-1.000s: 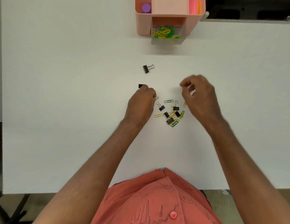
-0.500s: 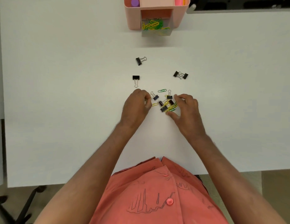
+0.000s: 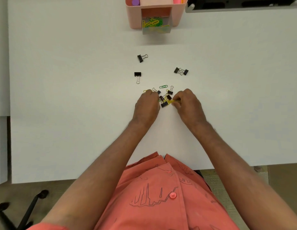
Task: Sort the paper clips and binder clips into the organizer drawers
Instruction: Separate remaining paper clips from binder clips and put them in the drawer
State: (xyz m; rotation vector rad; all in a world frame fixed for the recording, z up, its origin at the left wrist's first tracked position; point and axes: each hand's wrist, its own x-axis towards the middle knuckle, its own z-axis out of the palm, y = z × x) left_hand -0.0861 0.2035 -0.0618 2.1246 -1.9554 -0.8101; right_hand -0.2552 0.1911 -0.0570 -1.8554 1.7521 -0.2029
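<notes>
A pink organizer (image 3: 134, 19) stands at the table's far edge, its clear drawer (image 3: 156, 29) pulled out and holding yellow and green paper clips. A small heap of black binder clips (image 3: 164, 104) and paper clips lies mid-table. My right hand (image 3: 188, 105) pinches several yellow paper clips (image 3: 172, 101) at the heap's right side. My left hand (image 3: 147, 105) rests knuckles-up on the heap's left side; its fingertips are hidden, with a yellow clip showing just beyond them. A green paper clip (image 3: 163, 86) lies just behind the heap.
Three lone binder clips lie farther out: one (image 3: 142, 57) toward the organizer, one (image 3: 137, 76) left of the heap, and a linked pair (image 3: 181, 71) to the right. A dark object (image 3: 244, 4) sits at the far right edge. A chair base (image 3: 20, 213) shows below left.
My right hand dropped from above the table into the heap and closed on yellow paper clips. A linked binder clip pair now lies where that hand had been. My left hand shifted slightly toward the heap.
</notes>
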